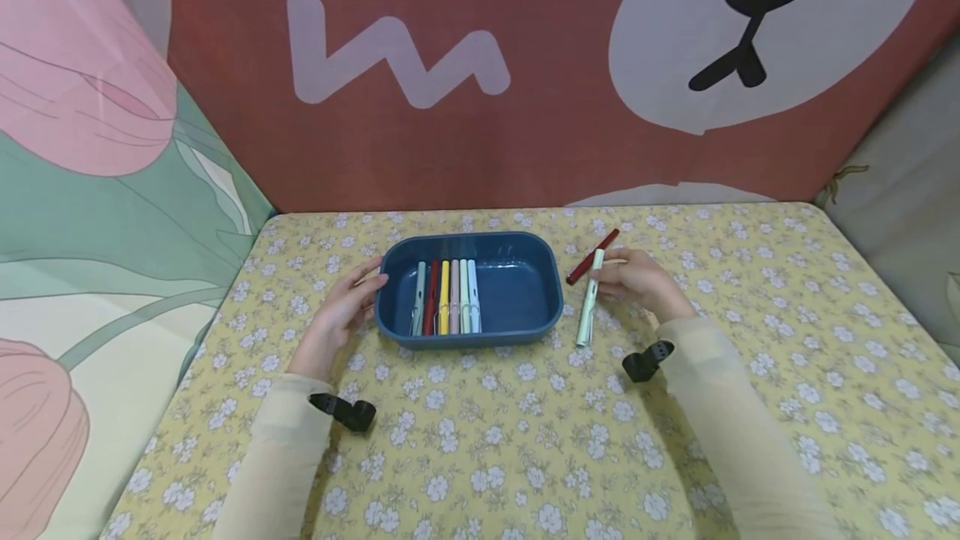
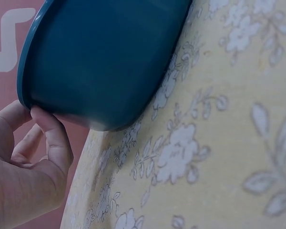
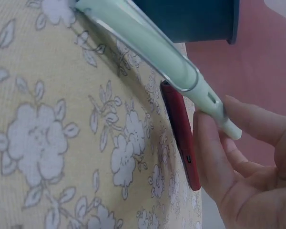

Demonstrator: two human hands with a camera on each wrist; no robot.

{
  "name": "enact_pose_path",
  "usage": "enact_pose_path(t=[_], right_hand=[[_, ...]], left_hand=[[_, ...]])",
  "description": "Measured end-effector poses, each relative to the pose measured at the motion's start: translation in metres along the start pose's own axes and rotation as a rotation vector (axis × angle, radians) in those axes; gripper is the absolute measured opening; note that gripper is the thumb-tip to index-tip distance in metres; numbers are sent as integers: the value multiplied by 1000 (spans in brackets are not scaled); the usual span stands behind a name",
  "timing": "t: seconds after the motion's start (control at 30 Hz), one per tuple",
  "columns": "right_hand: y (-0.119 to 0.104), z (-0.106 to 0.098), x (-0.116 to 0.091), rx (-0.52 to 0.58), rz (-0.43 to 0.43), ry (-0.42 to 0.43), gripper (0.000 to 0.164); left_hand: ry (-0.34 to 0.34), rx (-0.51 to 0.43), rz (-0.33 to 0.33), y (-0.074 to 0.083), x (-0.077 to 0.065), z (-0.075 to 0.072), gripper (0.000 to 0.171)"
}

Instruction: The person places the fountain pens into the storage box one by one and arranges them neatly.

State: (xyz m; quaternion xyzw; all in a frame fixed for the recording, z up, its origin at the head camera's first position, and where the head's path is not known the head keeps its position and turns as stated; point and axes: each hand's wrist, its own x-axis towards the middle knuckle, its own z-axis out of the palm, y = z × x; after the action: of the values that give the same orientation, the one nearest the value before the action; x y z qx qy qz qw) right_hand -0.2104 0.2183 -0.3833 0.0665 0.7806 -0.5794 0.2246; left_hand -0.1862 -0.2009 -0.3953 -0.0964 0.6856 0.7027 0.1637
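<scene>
A dark blue tray stands on the table, and my left hand pinches its left rim between thumb and fingers. In the left wrist view the thumb and fingertips close over the edge of the tray. Several pens in grey-green, red, yellow, pink, pale green and pale blue lie side by side in the tray's left half. Right of the tray, my right hand pinches a mint green pen near one end, its clip end slanting toward me. Behind it, a dark red pen lies on the cloth.
A yellow flowered cloth covers the table. Behind the table's far edge hangs a red-brown printed backdrop, with a floral fabric on the left and a grey one on the right.
</scene>
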Motion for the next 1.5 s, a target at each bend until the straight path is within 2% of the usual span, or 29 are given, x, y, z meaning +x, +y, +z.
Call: enact_pose_path(t=[0.4,0.63,0.83,1.07,1.3,1.37,1.43,1.5], right_hand=[[5,2,7,-42,-23,32,57],[1,2,2,8,-34,52,61],[-5,0,-1,78,-43,84,62],[-14,-2,-5,179,-15,121,63],[-25,-1,-11,301,-96,195,62],[-29,-2,-12,350,-106,221,60],[-32,-3,-13,417,-119,246,44],[-34,-4,-13,476,-132,267,39]], left_hand=[[-11,-8,12,1,1,-1,61],[4,26,9,0,2,1,60],[14,33,6,-1,1,2,59],[21,35,5,-1,2,1,59],[38,63,-10,-1,3,2,59],[34,63,-13,0,3,1,60],[32,60,-13,0,2,1,60],[32,60,-14,0,3,1,60]])
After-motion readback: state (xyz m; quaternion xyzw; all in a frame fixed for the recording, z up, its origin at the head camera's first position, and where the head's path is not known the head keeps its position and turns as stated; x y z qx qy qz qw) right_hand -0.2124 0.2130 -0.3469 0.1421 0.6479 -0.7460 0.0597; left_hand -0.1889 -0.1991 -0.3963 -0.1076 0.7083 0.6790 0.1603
